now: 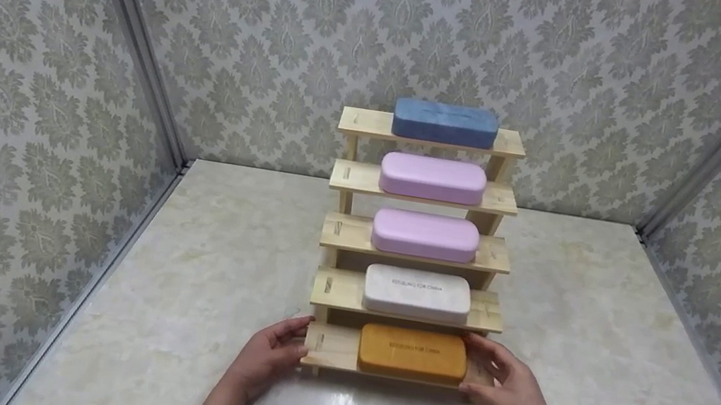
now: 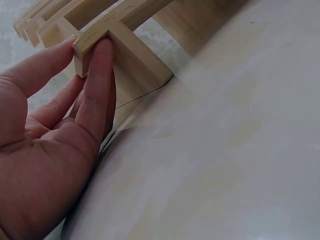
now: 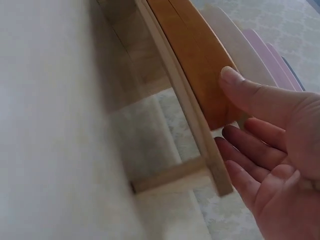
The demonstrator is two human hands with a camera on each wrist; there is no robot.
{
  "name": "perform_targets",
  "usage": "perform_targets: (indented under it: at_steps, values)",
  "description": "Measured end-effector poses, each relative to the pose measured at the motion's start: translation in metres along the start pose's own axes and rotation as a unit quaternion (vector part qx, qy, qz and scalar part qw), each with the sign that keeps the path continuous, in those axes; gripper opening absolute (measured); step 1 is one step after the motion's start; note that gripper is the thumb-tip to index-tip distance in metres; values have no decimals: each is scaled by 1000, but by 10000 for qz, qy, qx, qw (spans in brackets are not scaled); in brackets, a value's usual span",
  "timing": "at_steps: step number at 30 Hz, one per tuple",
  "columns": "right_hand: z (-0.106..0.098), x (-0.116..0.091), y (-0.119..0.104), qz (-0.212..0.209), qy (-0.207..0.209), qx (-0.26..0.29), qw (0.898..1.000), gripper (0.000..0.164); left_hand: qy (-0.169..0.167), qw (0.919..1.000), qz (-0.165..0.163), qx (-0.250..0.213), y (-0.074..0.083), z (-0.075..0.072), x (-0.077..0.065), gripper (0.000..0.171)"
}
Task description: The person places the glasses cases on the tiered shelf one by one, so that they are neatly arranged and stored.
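A stepped wooden rack point(image 1: 331, 350) carries one glasses case per shelf. The orange glasses case point(image 1: 412, 355) lies on the lowest shelf, with small lettering on top. My left hand point(image 1: 268, 354) pinches the left end of that shelf; in the left wrist view the thumb and fingers point(image 2: 100, 75) meet its wooden edge. At the other end, my right hand point(image 1: 511, 389) holds the orange case by its right end. The thumb point(image 3: 232, 77) lies on the case in the right wrist view, while the index fingertip is hidden behind it.
Above sit a white case point(image 1: 417, 294), two pink cases point(image 1: 425, 235) and, on the top shelf, a blue case point(image 1: 445, 124). The rack stands on a pale marbled table point(image 1: 226, 240). Patterned walls point(image 1: 270, 39) enclose the back and both sides.
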State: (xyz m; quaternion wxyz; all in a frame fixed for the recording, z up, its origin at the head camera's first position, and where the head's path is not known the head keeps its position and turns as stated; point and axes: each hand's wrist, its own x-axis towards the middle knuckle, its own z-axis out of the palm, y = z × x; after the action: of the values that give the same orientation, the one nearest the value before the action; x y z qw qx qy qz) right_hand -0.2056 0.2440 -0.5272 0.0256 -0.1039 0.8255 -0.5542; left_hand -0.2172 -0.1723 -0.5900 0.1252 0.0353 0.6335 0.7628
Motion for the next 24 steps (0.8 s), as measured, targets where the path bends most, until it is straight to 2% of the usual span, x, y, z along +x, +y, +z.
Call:
perform_targets:
  at_steps: [7,12,19,22,24]
  values:
    - [-32,-5,-3,-161,240,-54,9996,56,5,9999,-95,-68,0,0,2,68]
    - [-56,-4,-5,-230,594,-220,9977,53,20,10000,-87,-13,2,-1,2,68]
    - [-89,7,-5,-316,1031,-954,9896,57,63,9999,20,102,9,-9,-2,63]
    - [-105,17,-5,-271,1188,-1223,9850,65,296,9995,-4,93,15,-15,-1,61]
    - [-117,26,-6,-207,1239,-1374,9825,74,564,9982,-10,180,23,-19,0,59]
